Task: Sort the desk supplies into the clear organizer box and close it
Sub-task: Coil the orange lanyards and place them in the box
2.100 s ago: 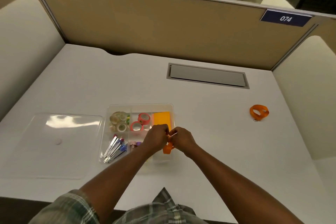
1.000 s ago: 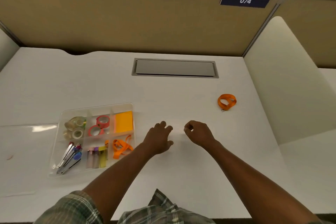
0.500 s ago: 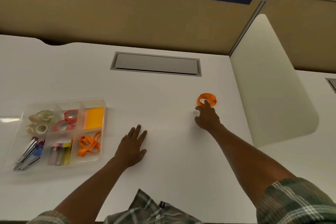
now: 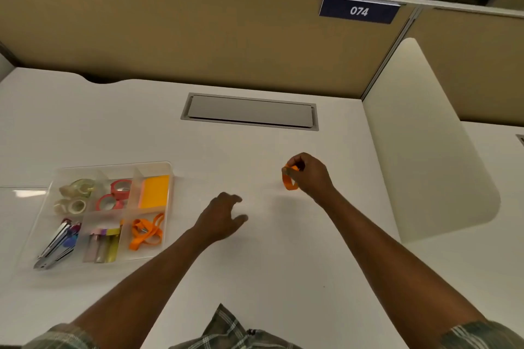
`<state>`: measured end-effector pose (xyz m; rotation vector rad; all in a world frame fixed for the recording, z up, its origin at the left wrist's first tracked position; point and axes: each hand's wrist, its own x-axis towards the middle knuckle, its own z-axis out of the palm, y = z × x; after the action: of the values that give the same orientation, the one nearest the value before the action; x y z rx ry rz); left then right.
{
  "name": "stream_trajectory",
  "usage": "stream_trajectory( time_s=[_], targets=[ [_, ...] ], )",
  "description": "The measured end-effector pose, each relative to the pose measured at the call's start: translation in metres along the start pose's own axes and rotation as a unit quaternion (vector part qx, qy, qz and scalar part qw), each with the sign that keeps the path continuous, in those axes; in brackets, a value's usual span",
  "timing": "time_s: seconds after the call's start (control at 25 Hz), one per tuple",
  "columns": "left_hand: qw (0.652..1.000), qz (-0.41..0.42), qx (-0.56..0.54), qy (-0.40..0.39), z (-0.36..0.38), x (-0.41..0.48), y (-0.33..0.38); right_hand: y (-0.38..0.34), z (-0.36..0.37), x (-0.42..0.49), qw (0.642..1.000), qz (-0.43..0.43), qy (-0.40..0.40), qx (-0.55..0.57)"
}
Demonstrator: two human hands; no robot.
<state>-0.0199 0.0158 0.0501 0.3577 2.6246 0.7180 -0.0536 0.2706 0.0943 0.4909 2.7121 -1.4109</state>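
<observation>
Organizer box [image 4: 133, 170], clear and uncovered, sits at the near left of the white table [image 4: 283, 263], its compartments holding tape rolls [image 4: 120, 186] and sticky notes [image 4: 156, 191]. Left hand [image 4: 221, 221] hovers relaxed right of it, fingers loose, holding nothing. Right hand [image 4: 310, 176], farther right, pinches a coiled orange lanyard [image 4: 289, 183].

The only writing that reads clearly is the number 074, in white slanted digits on a dark blue plate [image 4: 359, 11] (a small rectangular sign). The plate is fixed at the top edge of the tan partition [image 4: 198, 37], toward its right end. The supplies in the clear box [image 4: 113, 168] may carry print, perhaps on the tape rolls [image 4: 85, 185] or the tabs [image 4: 103, 245], but they are too small and blurred in the head view to read anything.
</observation>
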Motion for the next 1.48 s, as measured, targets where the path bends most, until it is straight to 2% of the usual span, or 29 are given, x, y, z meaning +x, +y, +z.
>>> stream_trajectory(
  time_s=[0.08,0.2,0.36,0.44,0.52,0.6,0.72,0.8,0.88,0.96,1.04,1.08,1.16,1.32,1.48],
  targets=[
    [0.999,0.021,-0.044,0.025,-0.026,0.01,0.022,-0.032,-0.008,-0.01,0.998,0.001,-0.032,0.056],
    [0.992,0.045,-0.111,0.041,-0.069,0.021,0.05,-0.085,-0.017,-0.027,0.995,-0.037,-0.074,0.057],
    [0.983,0.07,-0.171,0.011,-0.114,0.024,0.044,-0.144,-0.02,-0.053,0.986,-0.081,-0.126,0.071],
    [0.976,0.091,-0.198,-0.007,-0.132,0.02,0.028,-0.161,-0.013,-0.06,0.986,-0.092,-0.128,0.053],
    [0.969,0.101,-0.226,-0.021,-0.15,0.014,0.012,-0.174,0.0,-0.063,0.99,-0.101,-0.103,-0.005],
    [0.964,0.099,-0.248,-0.016,-0.17,0.008,-0.002,-0.178,0.013,-0.063,0.983,-0.119,-0.075,-0.12],
    [0.957,0.114,-0.268,-0.004,-0.201,0.003,-0.02,-0.176,0.034,-0.062,0.935,-0.099,-0.088,-0.33],
    [0.957,0.132,-0.257,-0.001,-0.219,0.0,-0.028,-0.176,0.051,-0.064,0.911,-0.08,-0.092,-0.395],
    [0.959,0.155,-0.237,-0.007,-0.231,-0.003,-0.028,-0.182,0.067,-0.068,0.949,-0.077,-0.081,-0.296],
    [0.96,0.174,-0.217,-0.013,-0.239,-0.006,-0.024,-0.192,0.083,-0.071,0.989,-0.076,-0.078,-0.097],
    [0.958,0.185,-0.22,-0.02,-0.245,-0.008,-0.019,-0.204,0.095,-0.073,0.989,-0.075,-0.108,0.069],
    [0.956,0.185,-0.226,-0.024,-0.248,-0.009,-0.018,-0.209,0.099,-0.074,0.982,-0.079,-0.127,0.115],
    [0.953,0.169,-0.25,-0.031,-0.255,-0.01,-0.017,-0.215,0.104,-0.075,0.975,-0.091,-0.142,0.143],
    [0.941,0.109,-0.315,-0.059,-0.268,-0.013,-0.016,-0.213,0.099,-0.072,0.982,-0.08,-0.097,0.137],
    [0.906,0.111,-0.404,-0.062,-0.267,-0.017,0.0,-0.214,0.087,-0.07,0.983,-0.091,-0.088,0.134]
  ],
)
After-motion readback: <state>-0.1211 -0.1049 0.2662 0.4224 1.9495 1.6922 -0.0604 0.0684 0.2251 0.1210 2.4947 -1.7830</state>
